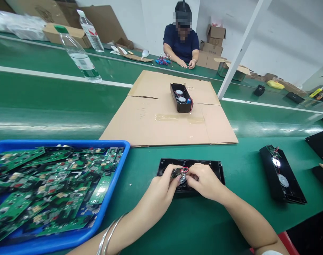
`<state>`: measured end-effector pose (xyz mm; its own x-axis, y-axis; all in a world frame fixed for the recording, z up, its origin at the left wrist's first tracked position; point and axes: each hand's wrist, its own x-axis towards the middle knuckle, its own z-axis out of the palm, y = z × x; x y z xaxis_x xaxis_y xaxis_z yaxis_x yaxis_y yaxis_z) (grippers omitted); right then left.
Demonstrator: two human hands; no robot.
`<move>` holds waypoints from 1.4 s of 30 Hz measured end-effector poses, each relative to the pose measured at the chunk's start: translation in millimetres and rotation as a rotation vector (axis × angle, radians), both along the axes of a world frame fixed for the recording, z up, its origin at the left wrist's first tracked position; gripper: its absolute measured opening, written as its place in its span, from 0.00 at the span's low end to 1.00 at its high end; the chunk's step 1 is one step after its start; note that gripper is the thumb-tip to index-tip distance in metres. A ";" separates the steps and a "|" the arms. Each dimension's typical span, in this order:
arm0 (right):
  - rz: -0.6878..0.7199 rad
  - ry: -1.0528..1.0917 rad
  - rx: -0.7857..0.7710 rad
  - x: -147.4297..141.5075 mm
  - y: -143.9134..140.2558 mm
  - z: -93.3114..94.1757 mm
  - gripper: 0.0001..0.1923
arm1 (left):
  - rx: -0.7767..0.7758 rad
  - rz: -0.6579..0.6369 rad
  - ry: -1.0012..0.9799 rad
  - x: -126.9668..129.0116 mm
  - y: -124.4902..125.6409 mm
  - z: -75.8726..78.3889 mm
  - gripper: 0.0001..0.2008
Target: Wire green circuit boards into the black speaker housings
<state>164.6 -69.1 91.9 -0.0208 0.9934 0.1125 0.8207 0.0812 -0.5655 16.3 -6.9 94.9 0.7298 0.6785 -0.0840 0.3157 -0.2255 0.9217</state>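
both forearms are bare to the lower frame edge, no sleeves visible. the left hand (161,193) wrist carries thin silver bangles (108,235). the right hand (205,180) wears nothing; fingernails look short and unpainted.

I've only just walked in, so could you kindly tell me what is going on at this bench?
A person's left hand and right hand both hold a small part with red wires over an open black plastic speaker housing on the green bench. A blue plastic tray of green circuit boards sits to their left. Another person works across the conveyor.
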 end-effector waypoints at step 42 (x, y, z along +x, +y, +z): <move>-0.058 -0.727 -0.193 39.9 -10.0 23.8 0.08 | -0.027 -0.015 0.053 -9.9 11.1 15.6 0.17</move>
<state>204.6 -79.1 115.7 0.0293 0.9959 -0.0856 0.9926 -0.0189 0.1201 6.5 4.2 110.5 0.7341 0.6643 -0.1409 0.3612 -0.2063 0.9094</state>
